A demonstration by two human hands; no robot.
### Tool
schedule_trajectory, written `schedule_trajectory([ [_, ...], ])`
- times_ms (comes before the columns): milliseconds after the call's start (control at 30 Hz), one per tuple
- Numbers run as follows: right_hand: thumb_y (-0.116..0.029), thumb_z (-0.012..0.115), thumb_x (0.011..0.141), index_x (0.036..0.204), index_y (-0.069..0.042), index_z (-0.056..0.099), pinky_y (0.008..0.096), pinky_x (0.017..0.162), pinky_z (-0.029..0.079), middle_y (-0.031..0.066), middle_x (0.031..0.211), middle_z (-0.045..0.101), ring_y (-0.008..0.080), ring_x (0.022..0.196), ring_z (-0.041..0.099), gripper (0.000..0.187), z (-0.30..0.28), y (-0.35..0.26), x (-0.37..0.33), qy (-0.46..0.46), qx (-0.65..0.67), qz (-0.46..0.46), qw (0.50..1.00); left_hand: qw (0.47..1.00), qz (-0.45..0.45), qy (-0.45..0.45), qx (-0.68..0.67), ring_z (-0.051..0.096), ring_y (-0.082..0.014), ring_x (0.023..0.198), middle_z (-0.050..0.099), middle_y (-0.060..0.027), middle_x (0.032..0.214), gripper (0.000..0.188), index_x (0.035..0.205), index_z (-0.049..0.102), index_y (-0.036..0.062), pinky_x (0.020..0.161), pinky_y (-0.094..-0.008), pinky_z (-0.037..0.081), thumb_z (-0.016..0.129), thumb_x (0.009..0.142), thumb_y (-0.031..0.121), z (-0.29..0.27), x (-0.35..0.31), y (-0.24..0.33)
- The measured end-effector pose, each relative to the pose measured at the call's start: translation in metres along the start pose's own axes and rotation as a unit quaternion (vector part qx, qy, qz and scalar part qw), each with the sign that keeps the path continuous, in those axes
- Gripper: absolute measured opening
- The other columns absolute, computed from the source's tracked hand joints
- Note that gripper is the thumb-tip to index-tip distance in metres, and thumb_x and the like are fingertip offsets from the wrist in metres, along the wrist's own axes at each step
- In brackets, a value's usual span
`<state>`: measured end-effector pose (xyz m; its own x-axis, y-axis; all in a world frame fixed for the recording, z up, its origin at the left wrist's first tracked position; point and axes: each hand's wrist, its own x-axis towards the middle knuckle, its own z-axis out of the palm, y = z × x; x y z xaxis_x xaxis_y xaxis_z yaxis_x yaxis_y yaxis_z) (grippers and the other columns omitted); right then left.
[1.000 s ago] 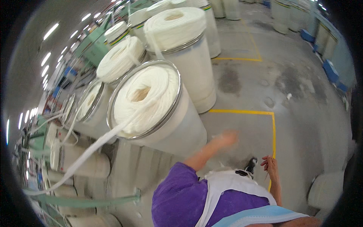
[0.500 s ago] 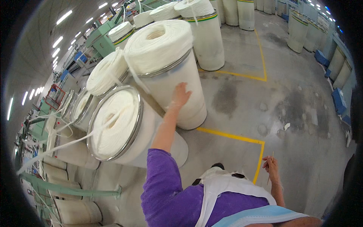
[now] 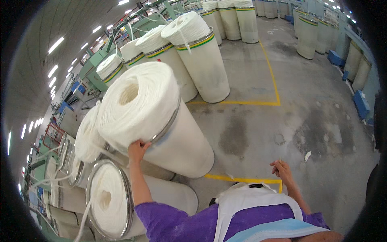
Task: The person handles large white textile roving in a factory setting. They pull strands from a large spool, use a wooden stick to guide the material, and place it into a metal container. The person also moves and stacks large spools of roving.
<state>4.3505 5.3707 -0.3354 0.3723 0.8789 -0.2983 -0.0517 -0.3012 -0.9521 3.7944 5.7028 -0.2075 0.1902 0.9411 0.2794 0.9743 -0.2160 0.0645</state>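
Observation:
A tall white sliver can (image 3: pixel 181 139) with a metal rim leans across the middle of the view. A thick coil of white cotton sliver (image 3: pixel 151 86) rises out of its top. My left hand (image 3: pixel 138 151) is at the near side of that rim, just under the coil, with its fingers bent and closed; what they pinch is hidden. Off to the right, over the floor, my right hand (image 3: pixel 284 171) has its fingers curled around a thin stick (image 3: pixel 281 161), of which only a short tip shows.
Another full can (image 3: pixel 127 189) stands near my left arm, trailing a strand of sliver. Several cans with green and yellow bands (image 3: pixel 205 60) stand beyond. Yellow lines (image 3: pixel 242 103) mark the grey floor. Green machinery (image 3: pixel 90 66) is at the far left, more cans (image 3: pixel 308 36) at the far right.
My left hand has moved from the can's side to its rim beside the coil and closed. The view has shifted, bringing the can nearer. My right hand still holds the stick.

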Motion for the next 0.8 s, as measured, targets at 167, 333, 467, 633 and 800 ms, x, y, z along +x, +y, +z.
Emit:
schedule_trajectory([
  [167,-0.034,0.046,0.098,0.100,-0.005,0.067,0.0261,0.052,0.040,0.0017,0.066,0.059,0.0098,0.053,0.046,0.036,0.015,-0.038,0.115,-0.112,-0.084,-0.022,0.990,0.997,-0.043,0.015,0.063,0.061,-0.0353,0.086,0.066,-0.0174,0.083,0.061,0.083,0.066,0.0004,0.077,-0.0479,0.046,0.058,0.081,0.061,0.016,-0.001,-0.001],
  [333,-0.035,0.046,0.098,0.099,-0.004,0.068,0.0307,0.058,0.045,0.0041,0.070,0.063,0.0138,0.059,0.054,0.038,0.048,-0.057,0.217,-0.285,-0.161,-0.026,0.944,0.996,-0.075,0.033,0.024,0.058,-0.0373,0.093,0.066,-0.0195,0.087,0.062,0.086,0.067,-0.0007,0.085,-0.0475,0.043,0.056,0.082,0.061,0.017,-0.006,0.036],
  [467,-0.035,0.046,0.098,0.098,-0.003,0.069,0.0317,0.062,0.046,0.0054,0.068,0.063,0.0143,0.063,0.058,0.039,0.063,-0.078,0.296,-0.393,-0.199,-0.087,0.893,0.982,-0.173,-0.012,0.067,0.059,-0.0361,0.093,0.067,-0.0183,0.090,0.057,0.086,0.070,0.0008,0.087,-0.0446,0.041,0.057,0.083,0.057,0.015,0.001,0.115],
  [633,-0.036,0.047,0.098,0.092,-0.001,0.068,0.0294,0.060,0.044,0.0037,0.063,0.058,0.0117,0.062,0.056,0.042,0.090,-0.128,0.379,-0.465,-0.191,-0.103,0.859,0.956,-0.251,0.124,0.086,0.060,-0.0327,0.065,0.061,-0.0146,0.062,0.062,0.067,0.067,-0.0003,0.068,-0.0437,0.046,0.064,0.075,0.061,0.050,0.037,0.248],
  [800,-0.037,0.045,0.100,0.087,-0.001,0.063,0.0287,0.056,0.041,0.0026,0.065,0.054,0.0111,0.058,0.048,0.042,0.131,-0.185,0.406,-0.521,-0.064,-0.196,0.828,0.964,-0.242,0.107,0.036,0.064,-0.0317,0.073,0.064,-0.0131,0.071,0.040,0.086,0.066,0.0069,0.064,-0.0431,0.050,0.061,0.084,0.047,0.069,0.062,0.345],
])
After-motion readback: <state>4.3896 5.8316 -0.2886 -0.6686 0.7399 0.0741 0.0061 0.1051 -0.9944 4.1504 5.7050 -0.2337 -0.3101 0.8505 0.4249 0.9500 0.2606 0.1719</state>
